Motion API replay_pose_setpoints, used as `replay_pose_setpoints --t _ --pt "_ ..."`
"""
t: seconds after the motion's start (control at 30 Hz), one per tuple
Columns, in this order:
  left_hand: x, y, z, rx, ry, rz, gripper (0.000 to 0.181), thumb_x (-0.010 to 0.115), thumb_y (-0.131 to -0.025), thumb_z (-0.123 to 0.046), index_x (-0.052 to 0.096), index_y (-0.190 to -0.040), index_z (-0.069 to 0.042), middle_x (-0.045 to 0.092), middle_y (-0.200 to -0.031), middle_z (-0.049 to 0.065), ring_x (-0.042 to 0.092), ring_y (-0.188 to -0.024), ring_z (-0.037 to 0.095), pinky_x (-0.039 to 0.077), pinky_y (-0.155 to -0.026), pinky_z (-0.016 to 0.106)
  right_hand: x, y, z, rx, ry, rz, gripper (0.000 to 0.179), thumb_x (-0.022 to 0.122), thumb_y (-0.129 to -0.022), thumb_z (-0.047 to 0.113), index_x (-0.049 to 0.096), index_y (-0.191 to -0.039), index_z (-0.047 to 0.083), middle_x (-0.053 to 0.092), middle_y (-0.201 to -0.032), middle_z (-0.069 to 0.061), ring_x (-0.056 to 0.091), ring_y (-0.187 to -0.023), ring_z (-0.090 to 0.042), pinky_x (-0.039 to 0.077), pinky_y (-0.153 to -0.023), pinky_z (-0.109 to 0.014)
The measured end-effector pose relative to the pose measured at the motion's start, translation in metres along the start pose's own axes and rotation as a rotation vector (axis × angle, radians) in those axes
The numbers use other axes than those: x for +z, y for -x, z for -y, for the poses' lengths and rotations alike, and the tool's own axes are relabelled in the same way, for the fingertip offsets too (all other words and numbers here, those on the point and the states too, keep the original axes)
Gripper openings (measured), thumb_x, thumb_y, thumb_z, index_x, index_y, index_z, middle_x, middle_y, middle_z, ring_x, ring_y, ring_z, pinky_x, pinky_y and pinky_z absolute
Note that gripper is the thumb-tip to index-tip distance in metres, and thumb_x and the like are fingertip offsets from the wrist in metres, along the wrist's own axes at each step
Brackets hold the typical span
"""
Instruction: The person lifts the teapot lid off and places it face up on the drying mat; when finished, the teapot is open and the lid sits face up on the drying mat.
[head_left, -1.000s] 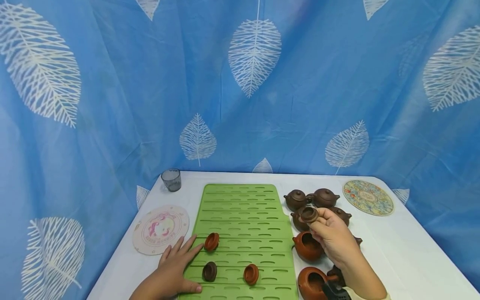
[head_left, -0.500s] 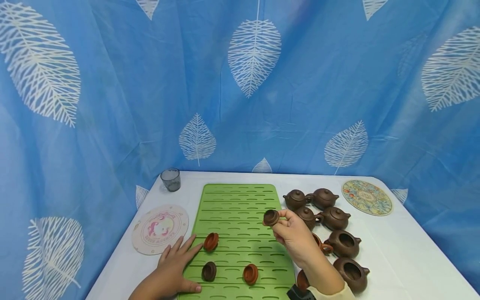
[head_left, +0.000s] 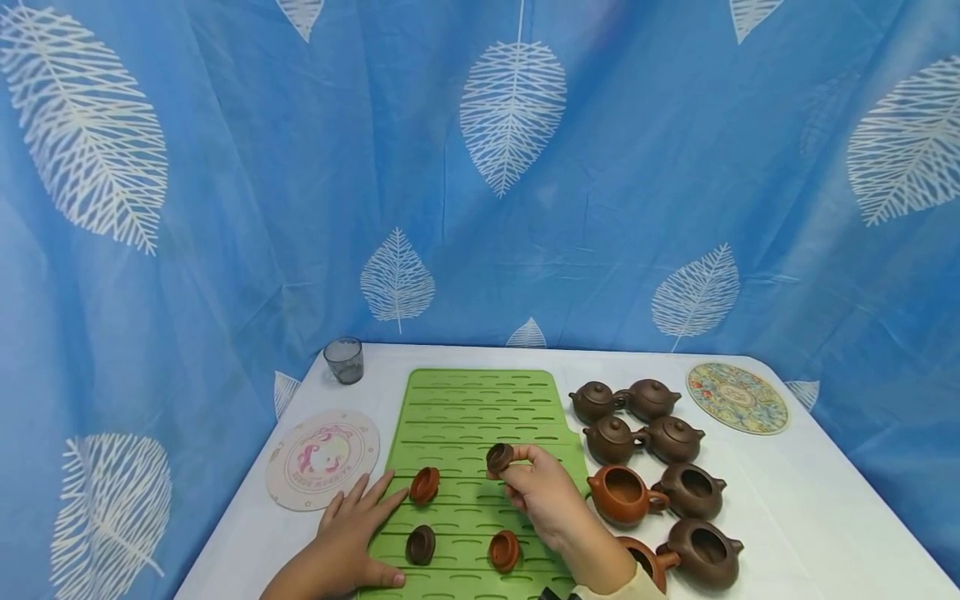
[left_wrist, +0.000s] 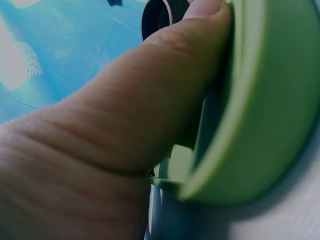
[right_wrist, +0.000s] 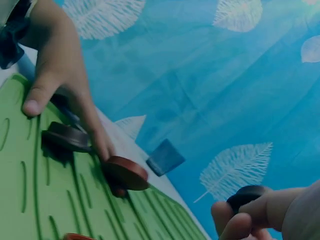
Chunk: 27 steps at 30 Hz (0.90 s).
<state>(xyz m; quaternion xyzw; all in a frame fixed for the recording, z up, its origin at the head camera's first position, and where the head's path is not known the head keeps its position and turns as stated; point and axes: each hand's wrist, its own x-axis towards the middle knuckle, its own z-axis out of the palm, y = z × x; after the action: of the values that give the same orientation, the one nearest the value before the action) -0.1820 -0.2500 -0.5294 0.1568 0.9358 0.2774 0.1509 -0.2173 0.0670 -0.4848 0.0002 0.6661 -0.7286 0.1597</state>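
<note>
Over the green mat (head_left: 480, 400), my right hand (head_left: 551, 504) pinches a dark brown teapot lid (head_left: 499, 457), its hollow side facing me. Spread fingers of my left hand (head_left: 348, 533) rest across the mat's left edge. Near them lie a reddish lid (head_left: 425, 485) and a dark brown lid (head_left: 421, 544). A second reddish lid (head_left: 504, 551) lies nearer the middle. Lidless teapots stand right of the mat: a reddish teapot (head_left: 624, 508), another partly hidden by my right forearm, and two dark brown ones, including the front dark teapot (head_left: 712, 575).
Several dark brown teapots (head_left: 651, 400) with lids on stand behind the lidless ones. A round floral mat (head_left: 738, 398) lies at the back right. At left are a round pink-and-white mat (head_left: 324, 460) and a grey glass (head_left: 345, 361). A blue curtain (head_left: 480, 275) hangs behind the table.
My right hand has carried the dark lid leftward from above the teapots to over the mat, uncovering several teapots. The left hand has stayed put.
</note>
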Motion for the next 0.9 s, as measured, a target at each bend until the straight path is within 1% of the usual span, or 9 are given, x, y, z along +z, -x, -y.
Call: replay_pose_setpoints --t 0.1,0.2,0.27,0.37,0.5,0.67,0.73,0.8,0.9 --pt "0.0 0.0 0.0 0.003 0.0 -0.004 0.116 0.086 -0.067 -0.07 0.041 -0.163 -0.023 0.017 -0.176 0.01 0.005 -0.159 0.053 0.003 -0.116 0.083 0.004 -0.001 -0.006 0.014 0.06 -0.027 0.025 0.067 -0.098 0.009 0.056 -0.118 -0.001 0.078 -0.092 -0.007 0.051 -0.062 -0.009 0.04 -0.054 -0.022" --pt "0.001 -0.001 0.001 0.008 -0.01 -0.015 0.116 0.086 -0.067 -0.071 0.042 -0.163 -0.023 0.017 -0.176 0.009 0.006 -0.159 0.053 0.004 -0.115 0.084 0.006 -0.003 -0.011 0.022 0.145 -0.053 0.022 0.066 -0.098 0.007 0.059 -0.117 -0.001 0.078 -0.092 -0.009 0.054 -0.062 -0.011 0.043 -0.054 -0.023" --pt "0.002 -0.001 0.002 0.011 -0.019 -0.019 0.116 0.085 -0.066 -0.072 0.042 -0.163 -0.023 0.018 -0.176 0.009 0.008 -0.158 0.053 0.006 -0.115 0.084 0.006 -0.003 -0.015 0.023 0.207 -0.069 0.02 0.065 -0.097 0.006 0.06 -0.115 0.0 0.077 -0.089 -0.008 0.055 -0.062 -0.012 0.043 -0.054 -0.024" --pt "0.003 0.0 0.003 0.006 -0.007 -0.011 0.116 0.086 -0.066 -0.071 0.042 -0.163 -0.023 0.018 -0.176 0.01 0.007 -0.159 0.053 0.005 -0.115 0.084 0.007 -0.004 -0.021 0.006 0.288 -0.089 0.017 0.063 -0.094 0.003 0.06 -0.111 0.0 0.072 -0.078 -0.006 0.054 -0.059 -0.014 0.042 -0.054 -0.026" --pt "0.005 0.001 0.004 -0.003 0.029 0.007 0.116 0.088 -0.067 -0.067 0.041 -0.163 -0.022 0.018 -0.176 0.011 0.004 -0.159 0.053 0.001 -0.116 0.083 0.008 -0.005 -0.026 -0.027 0.383 -0.112 0.016 0.059 -0.09 -0.001 0.059 -0.105 0.002 0.061 -0.066 -0.003 0.055 -0.057 -0.016 0.041 -0.053 -0.029" --pt "0.003 0.0 0.004 -0.001 0.047 0.005 0.115 0.087 -0.067 -0.068 0.042 -0.163 -0.022 0.018 -0.176 0.012 0.003 -0.159 0.053 0.0 -0.117 0.081 0.009 -0.007 -0.026 -0.047 0.462 -0.118 0.014 0.058 -0.091 -0.001 0.059 -0.104 0.003 0.061 -0.067 -0.004 0.057 -0.057 -0.017 0.041 -0.052 -0.029" --pt "0.002 -0.001 0.003 0.003 0.049 0.001 0.115 0.087 -0.067 -0.069 0.042 -0.163 -0.022 0.018 -0.176 0.012 0.004 -0.159 0.053 0.001 -0.117 0.08 0.009 -0.007 -0.025 -0.044 0.512 -0.117 0.011 0.06 -0.093 0.0 0.06 -0.104 0.004 0.064 -0.07 -0.005 0.057 -0.058 -0.016 0.042 -0.053 -0.029" --pt "0.001 -0.001 0.003 0.012 0.046 -0.002 0.115 0.086 -0.068 -0.069 0.042 -0.163 -0.021 0.018 -0.175 0.013 0.003 -0.159 0.053 0.001 -0.117 0.081 0.009 -0.007 -0.024 -0.05 0.587 -0.126 0.011 0.06 -0.093 0.001 0.06 -0.103 0.006 0.062 -0.071 -0.004 0.055 -0.059 -0.015 0.041 -0.053 -0.03" --pt "0.001 0.0 0.003 0.014 0.038 -0.008 0.115 0.087 -0.067 -0.069 0.042 -0.162 -0.021 0.019 -0.175 0.012 0.004 -0.159 0.052 0.002 -0.117 0.081 0.008 -0.007 -0.022 -0.071 0.728 -0.152 0.011 0.06 -0.093 0.002 0.061 -0.102 0.008 0.058 -0.072 -0.002 0.05 -0.059 -0.016 0.04 -0.054 -0.03"
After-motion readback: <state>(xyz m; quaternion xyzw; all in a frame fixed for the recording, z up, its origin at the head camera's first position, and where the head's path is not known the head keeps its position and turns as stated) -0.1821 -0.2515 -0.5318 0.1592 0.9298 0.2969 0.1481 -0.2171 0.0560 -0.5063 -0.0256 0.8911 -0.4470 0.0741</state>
